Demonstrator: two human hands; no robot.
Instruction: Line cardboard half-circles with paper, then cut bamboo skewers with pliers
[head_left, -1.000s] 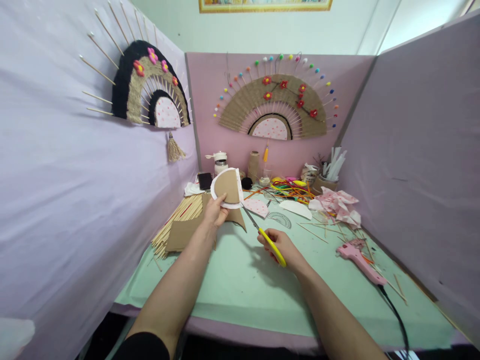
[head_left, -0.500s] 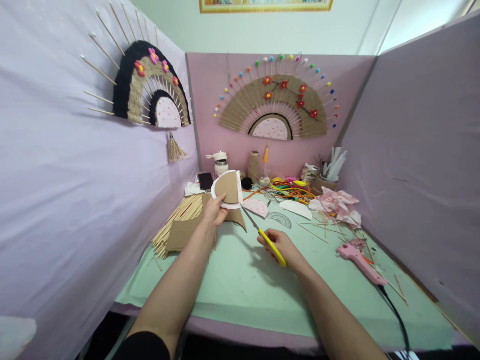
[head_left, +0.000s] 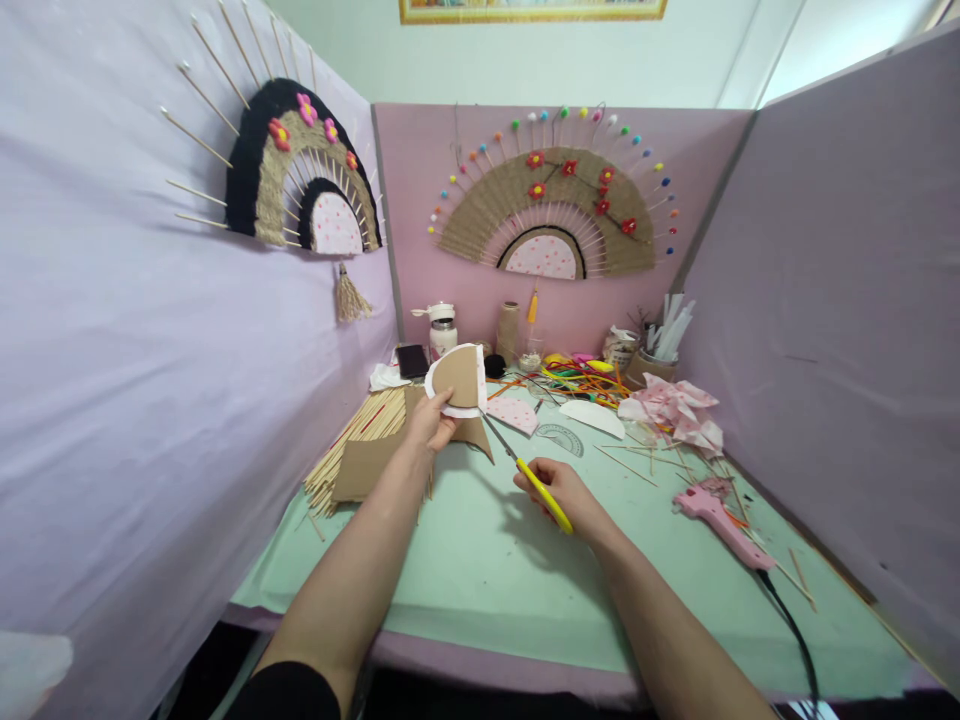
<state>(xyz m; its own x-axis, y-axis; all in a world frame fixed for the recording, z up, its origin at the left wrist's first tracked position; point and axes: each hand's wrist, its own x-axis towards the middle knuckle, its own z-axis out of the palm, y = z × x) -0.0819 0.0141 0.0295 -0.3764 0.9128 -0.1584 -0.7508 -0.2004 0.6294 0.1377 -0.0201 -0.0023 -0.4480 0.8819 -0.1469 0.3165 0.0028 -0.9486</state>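
Observation:
My left hand (head_left: 433, 420) grips a half-round cardboard piece (head_left: 459, 380) by its lower left edge, thumb on top. White paper or cloth shows as a border around the brown cardboard. My right hand (head_left: 556, 492) is closed on yellow-handled scissors (head_left: 541, 492), whose blades point up and left. Their tips meet the lower right corner of the white border. Behind the scissors lie a pink spotted half-round (head_left: 514, 413), a clear protractor (head_left: 561, 438) and a white half-round (head_left: 594, 418).
Bamboo sticks (head_left: 375, 418) and cardboard scraps (head_left: 367, 468) lie at left. A pink glue gun (head_left: 724, 525) with a black cord rests at right, near crumpled pink paper (head_left: 675, 412). Coloured pipe cleaners (head_left: 577, 380) lie at the back. Decorated fans (head_left: 551, 215) hang on the partitions.
The half-round piece in my left hand has shifted very slightly. My right hand and the scissors stay almost in the same place.

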